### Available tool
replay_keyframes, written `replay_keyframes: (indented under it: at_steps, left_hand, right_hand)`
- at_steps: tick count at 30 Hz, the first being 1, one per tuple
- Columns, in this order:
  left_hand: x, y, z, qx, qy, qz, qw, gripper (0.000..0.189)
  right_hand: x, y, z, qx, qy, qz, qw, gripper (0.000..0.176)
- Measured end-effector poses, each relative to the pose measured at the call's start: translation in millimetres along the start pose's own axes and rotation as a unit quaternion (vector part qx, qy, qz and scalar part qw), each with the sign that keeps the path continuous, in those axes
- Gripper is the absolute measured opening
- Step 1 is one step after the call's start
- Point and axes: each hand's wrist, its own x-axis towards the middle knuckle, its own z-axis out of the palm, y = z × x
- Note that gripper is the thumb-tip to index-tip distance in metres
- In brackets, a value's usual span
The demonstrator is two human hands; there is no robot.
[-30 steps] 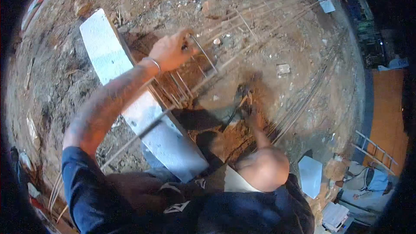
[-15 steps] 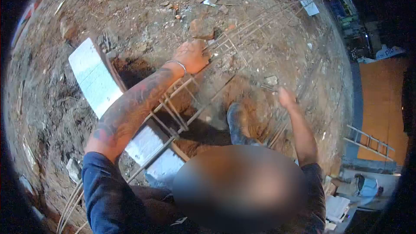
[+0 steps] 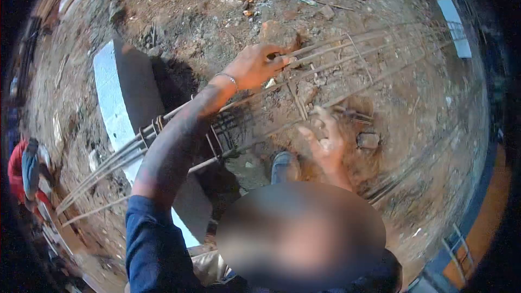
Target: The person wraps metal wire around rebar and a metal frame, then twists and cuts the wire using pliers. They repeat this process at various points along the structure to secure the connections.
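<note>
A long rebar cage (image 3: 266,93) runs diagonally across the ground in front of me, its steel bars joined by square stirrups (image 3: 357,57). My left hand (image 3: 252,68) reaches over the cage, thumb and forefinger closed on the upper rebar. Nearer to me, my right hand (image 3: 327,144) is close to the lower bar, its fingers apart and slightly curled, palm partly turned up. Just beyond its fingertips lie some short dark rods (image 3: 353,113). Several stirrups are bunched (image 3: 151,129) on the bars left of my left forearm.
A long white-faced block (image 3: 115,92) lies under the cage on the left, another white piece (image 3: 455,27) under its far end. Stones (image 3: 369,140) and rubble dot the dirt. A person in red (image 3: 24,171) is at the far left. A small ladder (image 3: 458,252) stands lower right.
The view has turned, bringing a person in at the left. My left hand stays at the upper bars. My right hand has moved in to the lower bar, its fingers opening from a closed grip.
</note>
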Motion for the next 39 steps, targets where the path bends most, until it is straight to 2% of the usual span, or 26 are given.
replay_keyframes:
  at_steps: [2,4,8,9,10,12,13,14,16,17,18,20,21,22,23,24,25,26,28,29,32,33,38,39]
  left_hand:
    - [-9,12,-6,0.064,0.035,-0.022,0.997,0.042]
    - [-10,10,-6,0.089,0.026,-0.003,0.996,0.044]
    - [-8,7,-2,0.08,0.023,-0.039,0.996,0.046]
    - [-9,21,-10,0.086,-0.019,-0.074,0.993,0.045]
    - [-9,17,-9,0.089,-0.022,-0.071,0.993,0.045]
    - [-11,8,-9,0.073,0.0,-0.007,0.997,0.044]
    - [-9,7,-13,0.103,-0.034,-0.046,0.993,0.045]
    - [-6,6,-14,0.105,-0.038,-0.046,0.993,0.045]
    - [-1,0,-13,-0.01,-0.05,-0.131,0.99,0.047]
    - [-1,-3,-9,-0.026,-0.036,-0.127,0.991,0.051]
    - [-1,3,-9,-0.027,-0.039,-0.125,0.991,0.051]
    - [-1,12,-12,0.028,-0.055,-0.177,0.982,0.054]
    - [0,29,-18,0.018,-0.096,-0.205,0.974,0.057]
    - [-2,20,-14,0.014,-0.098,-0.209,0.973,0.057]
    - [-4,7,-10,0.035,-0.076,-0.148,0.985,0.056]
    - [-6,8,-11,0.057,-0.051,-0.085,0.993,0.055]
    - [-8,12,-15,0.021,-0.073,-0.045,0.996,0.048]
    - [-10,11,-16,0.021,-0.068,-0.046,0.996,0.048]
    - [-12,7,-18,0.029,-0.079,-0.006,0.996,0.044]
    - [-12,4,-18,0.068,-0.074,0.015,0.995,0.045]
    - [-14,0,-18,0.121,-0.051,0.026,0.991,0.044]
    - [-13,6,-23,0.109,-0.044,0.065,0.991,0.043]
    - [-5,17,-29,0.181,-0.058,0.025,0.981,0.037]
    - [-5,19,-29,0.214,-0.042,0.073,0.973,0.035]
  right_hand:
    - [13,11,4,-0.007,-0.033,-0.06,0.998,0.041]
    - [12,21,5,-0.018,-0.063,-0.093,0.993,0.04]
    - [11,20,5,0.022,-0.075,-0.047,0.996,0.03]
    - [13,13,2,0.046,-0.101,0.016,0.994,0.028]
    - [12,15,4,0.047,-0.096,0.018,0.994,0.028]
    - [9,24,9,0.072,-0.065,-0.017,0.995,0.027]
    - [11,28,12,0.076,-0.045,-0.063,0.994,0.034]
    - [9,29,6,0.078,-0.042,-0.06,0.994,0.034]
    - [9,23,-12,0.209,-0.135,0.115,0.962,0.044]
    - [3,33,-13,0.291,-0.126,0.153,0.936,0.052]
    - [1,39,-19,0.29,-0.124,0.155,0.936,0.052]
    - [-3,47,-29,0.345,-0.125,0.218,0.905,0.052]
    - [-1,43,-34,0.337,-0.089,0.243,0.905,0.05]
    - [1,37,-36,0.335,-0.092,0.247,0.904,0.05]
    - [6,29,-36,0.207,-0.083,0.174,0.959,0.048]
    - [10,22,-36,0.075,-0.071,0.092,0.99,0.048]
    - [13,17,-36,0.029,-0.069,0.024,0.997,0.045]
    - [15,12,-34,0.029,-0.072,0.02,0.997,0.045]
    - [21,7,-29,-0.068,-0.042,-0.104,0.991,0.038]
    - [22,11,-22,-0.053,-0.053,-0.11,0.991,0.032]
    - [29,4,-10,-0.019,-0.106,-0.09,0.99,0.03]
    - [32,4,-6,-0.02,-0.108,-0.109,0.988,0.03]
    - [31,3,-2,-0.03,-0.094,-0.097,0.99,0.03]
    - [31,4,-2,-0.043,-0.105,-0.09,0.989,0.03]
